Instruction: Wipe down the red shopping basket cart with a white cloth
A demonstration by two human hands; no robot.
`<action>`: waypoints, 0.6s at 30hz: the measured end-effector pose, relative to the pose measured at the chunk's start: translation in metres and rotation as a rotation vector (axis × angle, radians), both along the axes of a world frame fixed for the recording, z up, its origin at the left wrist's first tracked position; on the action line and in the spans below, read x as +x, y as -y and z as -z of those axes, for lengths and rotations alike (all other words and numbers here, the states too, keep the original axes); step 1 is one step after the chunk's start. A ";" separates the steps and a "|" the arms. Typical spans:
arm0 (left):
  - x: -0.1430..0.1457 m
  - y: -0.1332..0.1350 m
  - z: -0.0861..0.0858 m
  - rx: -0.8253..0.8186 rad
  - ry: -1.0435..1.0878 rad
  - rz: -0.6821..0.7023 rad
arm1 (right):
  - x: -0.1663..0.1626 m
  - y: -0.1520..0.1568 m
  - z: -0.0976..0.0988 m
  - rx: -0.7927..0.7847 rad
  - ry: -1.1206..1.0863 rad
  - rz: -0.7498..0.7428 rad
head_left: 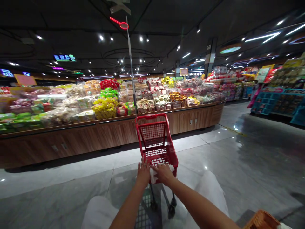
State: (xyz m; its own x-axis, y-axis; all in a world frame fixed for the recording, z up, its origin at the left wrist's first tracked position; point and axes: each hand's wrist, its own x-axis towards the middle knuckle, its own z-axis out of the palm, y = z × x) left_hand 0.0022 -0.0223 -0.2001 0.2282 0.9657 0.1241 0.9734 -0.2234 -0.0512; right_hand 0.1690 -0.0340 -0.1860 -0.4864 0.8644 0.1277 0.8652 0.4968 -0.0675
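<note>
A small red shopping cart with a grid basket stands right in front of me. My left hand lies on the left end of its near edge, fingers stretched out and slightly apart. Beside it, my right hand is bent over the same edge, with a crumpled white cloth or tissue under its fingers. The white piece shows on both sides of that hand; its exact kind is unclear. Through the basket's grid I see no goods. A thin pole rises at the cart's far left corner.
Beyond the cart runs a long wood-panelled counter heaped with packaged snacks. Blue display racks stand at the right. Grey tiled floor stretches between them. An orange-brown woven basket pokes in at the bottom right.
</note>
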 end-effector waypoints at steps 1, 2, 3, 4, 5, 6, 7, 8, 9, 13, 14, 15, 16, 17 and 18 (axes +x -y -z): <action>-0.001 0.000 -0.001 -0.009 -0.002 -0.007 | -0.004 0.001 0.000 0.014 -0.002 -0.008; -0.002 0.001 -0.002 -0.022 -0.004 -0.006 | -0.005 0.001 0.001 0.027 0.002 -0.020; -0.004 0.001 -0.003 -0.041 -0.005 0.005 | -0.003 0.001 0.001 0.037 0.011 -0.037; -0.006 0.001 -0.005 -0.059 -0.006 0.022 | 0.002 0.001 0.002 0.043 0.023 -0.056; -0.008 0.001 -0.006 -0.073 -0.006 0.037 | 0.010 0.000 0.002 0.045 0.037 -0.072; -0.010 0.001 -0.008 -0.082 -0.003 0.047 | 0.020 -0.001 0.002 0.048 0.050 -0.081; -0.010 0.000 -0.009 -0.088 0.001 0.050 | 0.032 -0.002 0.002 0.053 0.060 -0.087; -0.011 0.000 -0.010 -0.092 0.008 0.049 | 0.044 -0.004 0.001 0.061 0.067 -0.091; -0.010 0.000 -0.010 -0.095 0.017 0.047 | 0.057 -0.006 0.000 0.072 0.070 -0.093; 0.005 0.000 -0.006 -0.107 0.058 0.036 | 0.094 -0.013 -0.001 0.068 0.066 -0.122; 0.010 0.000 -0.004 -0.100 0.065 0.029 | 0.098 -0.015 -0.001 0.059 0.059 -0.115; 0.016 0.000 -0.002 -0.084 0.070 0.020 | 0.100 -0.016 -0.001 0.052 0.051 -0.100; 0.022 0.000 0.000 -0.062 0.073 0.013 | 0.100 -0.017 -0.002 0.048 0.042 -0.081; 0.027 0.000 0.001 -0.034 0.078 0.011 | 0.099 -0.017 -0.003 0.043 0.037 -0.063; 0.030 -0.001 0.001 -0.002 0.083 0.016 | 0.096 -0.018 -0.004 0.032 0.041 -0.051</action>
State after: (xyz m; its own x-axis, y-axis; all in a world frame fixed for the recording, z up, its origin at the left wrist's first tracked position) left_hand 0.0324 -0.0218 -0.2013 0.2322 0.9624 0.1411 0.9706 -0.2386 0.0304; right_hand 0.2652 -0.0164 -0.1821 -0.5347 0.8343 0.1340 0.8406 0.5414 -0.0162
